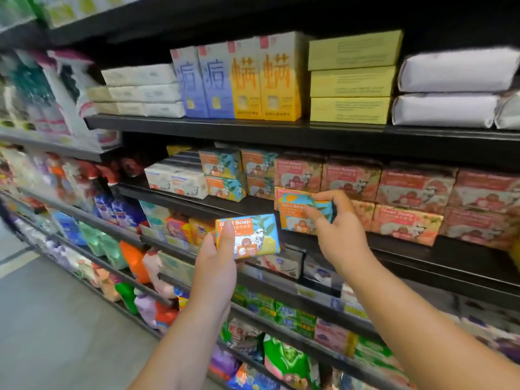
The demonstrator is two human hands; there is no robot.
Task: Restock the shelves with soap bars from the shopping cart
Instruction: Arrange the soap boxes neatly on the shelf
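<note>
My left hand (218, 257) grips a blue, orange and yellow Goat Soap box (251, 235) from below, thumb across its front, held in front of the shelf edge. A second box of the same Goat Soap (297, 215) is pinched by my right hand (336, 229), just above the black middle shelf (247, 206). Another box (281, 192) peeks out behind it. To the left on that shelf stand stacked matching blue and orange boxes (223, 173). Pink and orange Goat Soap boxes (405, 192) fill the shelf to the right. The shopping cart is out of view.
White soap packs (177, 180) lie at the shelf's left end. The shelf above carries blue and yellow upright boxes (236, 80), yellow cartons (351, 80) and white wrapped packs (455, 85). Lower shelves hold colourful bagged goods (284, 356). Grey aisle floor (56, 319) lies to the left.
</note>
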